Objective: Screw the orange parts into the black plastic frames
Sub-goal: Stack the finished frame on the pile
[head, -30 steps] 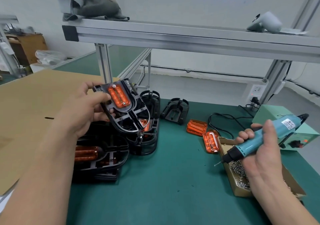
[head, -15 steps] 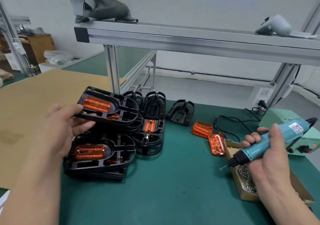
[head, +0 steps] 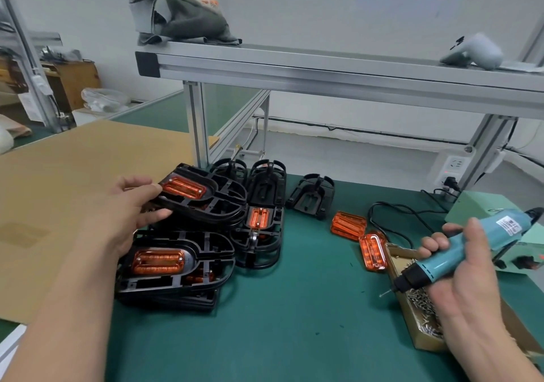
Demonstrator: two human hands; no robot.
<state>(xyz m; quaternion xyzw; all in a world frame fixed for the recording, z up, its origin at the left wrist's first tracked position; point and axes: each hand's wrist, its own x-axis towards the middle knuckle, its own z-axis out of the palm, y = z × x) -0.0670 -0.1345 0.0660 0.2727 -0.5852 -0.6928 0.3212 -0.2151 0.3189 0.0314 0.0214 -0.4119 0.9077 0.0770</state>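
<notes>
1 black frame, with 1 orange part seated in it and 2 screw heads showing, lies nearly flat over the pile at the left of the green mat. The left hand pinches the frame's near end, thumb on top and fingers beneath, but I cannot tell whether the frame rests on the pile below. 2 stacks each show 1 fitted orange part on top: the front stack below the hand and the middle stack to its right. 1 empty frame sits apart, further right. 2 loose orange parts lie side by side, the nearer just beside the screw box. The right hand is wrapped round 1 blue screwdriver, its bit aimed down-left beside the box
</notes>
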